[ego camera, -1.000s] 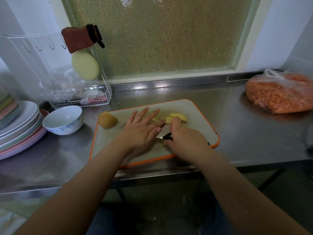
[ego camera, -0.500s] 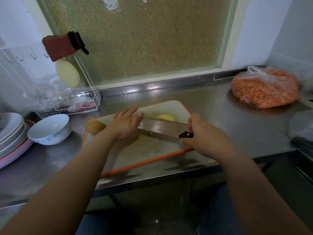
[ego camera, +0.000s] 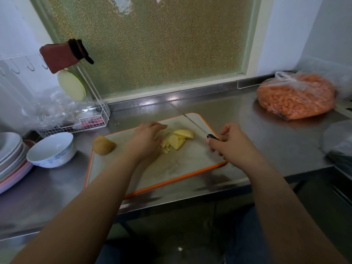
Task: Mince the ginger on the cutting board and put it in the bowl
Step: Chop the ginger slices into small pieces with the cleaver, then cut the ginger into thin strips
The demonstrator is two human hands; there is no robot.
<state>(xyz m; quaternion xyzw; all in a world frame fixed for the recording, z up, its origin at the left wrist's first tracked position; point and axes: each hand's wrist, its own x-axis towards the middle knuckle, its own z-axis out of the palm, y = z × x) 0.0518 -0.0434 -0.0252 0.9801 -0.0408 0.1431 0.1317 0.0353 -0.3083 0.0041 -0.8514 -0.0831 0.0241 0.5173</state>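
Yellow ginger slices (ego camera: pixel 180 139) lie near the middle of the orange-rimmed cutting board (ego camera: pixel 190 164). An unpeeled ginger chunk (ego camera: pixel 103 145) sits at the board's left edge. My left hand (ego camera: pixel 146 140) rests on the board just left of the slices, fingers bent over some crushed bits; whether it grips them is unclear. My right hand (ego camera: pixel 231 144) grips the black handle of a knife (ego camera: pixel 196 125), whose thin blade edge points away over the board's far right corner. A white bowl (ego camera: pixel 50 149) stands on the counter left of the board.
Stacked plates (ego camera: pixel 11 159) sit at the far left. A wire rack (ego camera: pixel 76 121) with plastic wrap stands behind the bowl. A bag of orange carrot pieces (ego camera: pixel 295 98) lies at the back right, and a dark bag (ego camera: pixel 339 145) at the right edge.
The knife lay flat across the board under my left palm; now my right hand has turned it edge-up and drawn it right. My left hand has left the blade and sits by the slices.
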